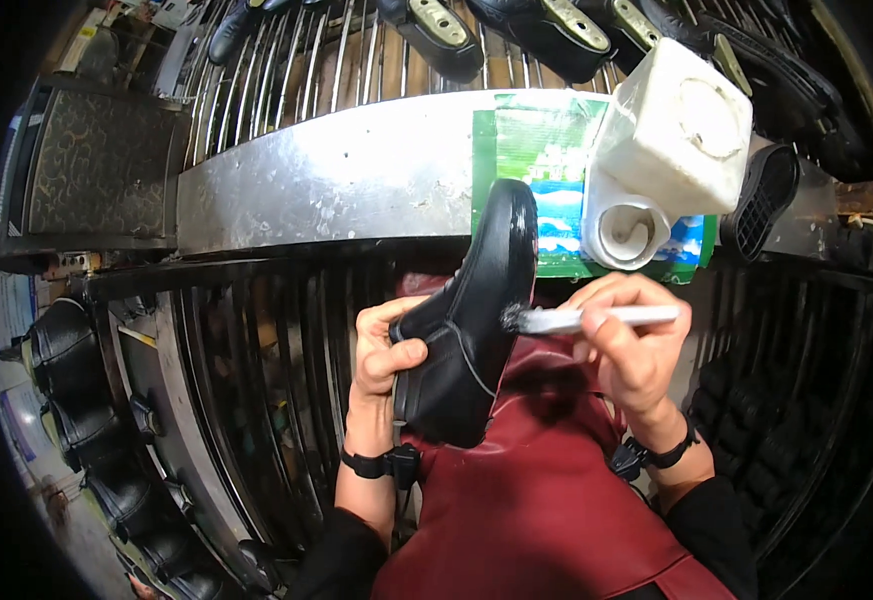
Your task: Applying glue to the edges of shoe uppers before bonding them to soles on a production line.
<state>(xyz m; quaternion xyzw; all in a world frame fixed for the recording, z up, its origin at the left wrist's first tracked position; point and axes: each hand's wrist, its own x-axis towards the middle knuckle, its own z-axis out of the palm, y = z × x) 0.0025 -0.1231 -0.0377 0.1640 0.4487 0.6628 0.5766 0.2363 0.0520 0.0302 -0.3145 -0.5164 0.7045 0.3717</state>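
Note:
A black leather shoe upper [461, 300] is held up before me, its toe pointing away and its side turned to the right. My left hand [381, 352] grips it near the heel opening, thumb on the near side. In my right hand [636, 340] is a brush with a pale handle [626, 318]; its dark bristles touch the lower edge of the shoe. A whitish wet-looking streak shows along the edge by the toe. Beyond my right hand a cut-open white plastic container [628, 232] stands on a green and blue printed sheet [546, 150].
A metal ledge [336, 165] runs across in front of me. Several black shoes [546, 35] lie on a rack of metal rods behind it. A black sole [764, 200] leans by the white container. More shoes [86, 420] line the left side. A dark red apron [536, 500] covers my lap.

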